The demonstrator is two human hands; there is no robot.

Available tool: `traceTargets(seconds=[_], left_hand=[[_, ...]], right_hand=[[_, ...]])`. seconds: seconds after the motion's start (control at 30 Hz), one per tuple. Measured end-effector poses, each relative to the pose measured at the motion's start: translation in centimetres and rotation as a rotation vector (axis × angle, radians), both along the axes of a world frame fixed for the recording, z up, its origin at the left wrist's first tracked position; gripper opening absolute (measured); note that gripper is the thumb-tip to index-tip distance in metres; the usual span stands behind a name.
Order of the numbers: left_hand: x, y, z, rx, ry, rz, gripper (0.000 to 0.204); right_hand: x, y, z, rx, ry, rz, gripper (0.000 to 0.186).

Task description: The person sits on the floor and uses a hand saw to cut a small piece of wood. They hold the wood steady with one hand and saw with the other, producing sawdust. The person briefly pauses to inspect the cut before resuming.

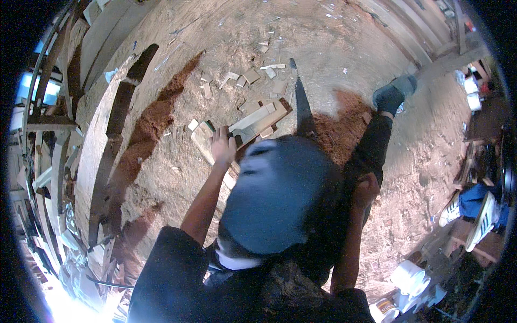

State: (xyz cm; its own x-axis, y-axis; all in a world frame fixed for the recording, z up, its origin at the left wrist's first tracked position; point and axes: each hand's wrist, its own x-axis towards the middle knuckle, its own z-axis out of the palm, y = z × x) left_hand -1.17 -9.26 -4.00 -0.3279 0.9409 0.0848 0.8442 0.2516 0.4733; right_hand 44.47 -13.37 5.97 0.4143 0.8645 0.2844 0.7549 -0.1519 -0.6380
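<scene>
My left hand [222,146] rests on a pale piece of wood [203,141], its fingers bent over the edge. Touching or close beside it lies a longer wooden block [260,121] with a lighter strip on top. My right hand [367,189] is closed beside my dark trouser leg [371,148]; what it holds, if anything, is hidden. A dark, tapering blade like a handsaw's [304,105] points away from me, its near end hidden. A blurred blue-grey, cap-like shape [280,194] covers the middle of the view.
Several wood offcuts [251,76] lie beyond the block. Reddish sawdust [342,129] is heaped right of the blade, more at left along a long timber [114,121]. My right foot [396,94] stretches forward. White buckets [410,278] stand at lower right, near another person's shoes [481,220].
</scene>
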Motion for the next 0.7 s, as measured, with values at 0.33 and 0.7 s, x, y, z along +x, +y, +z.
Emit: traceTargets(seconds=[0.33, 0.7], left_hand=[[0.3, -0.4, 0.4, 0.020, -0.005, -0.011, 0.042], [0.7, -0.3, 1.2, 0.021, -0.045, 0.004, 0.037]], right_hand=[[1.1, -1.9, 0.2, -0.115, -0.131, 0.045, 0.012], [1.0, -2.6, 0.1, -0.123, -0.138, 0.071, 0.012]])
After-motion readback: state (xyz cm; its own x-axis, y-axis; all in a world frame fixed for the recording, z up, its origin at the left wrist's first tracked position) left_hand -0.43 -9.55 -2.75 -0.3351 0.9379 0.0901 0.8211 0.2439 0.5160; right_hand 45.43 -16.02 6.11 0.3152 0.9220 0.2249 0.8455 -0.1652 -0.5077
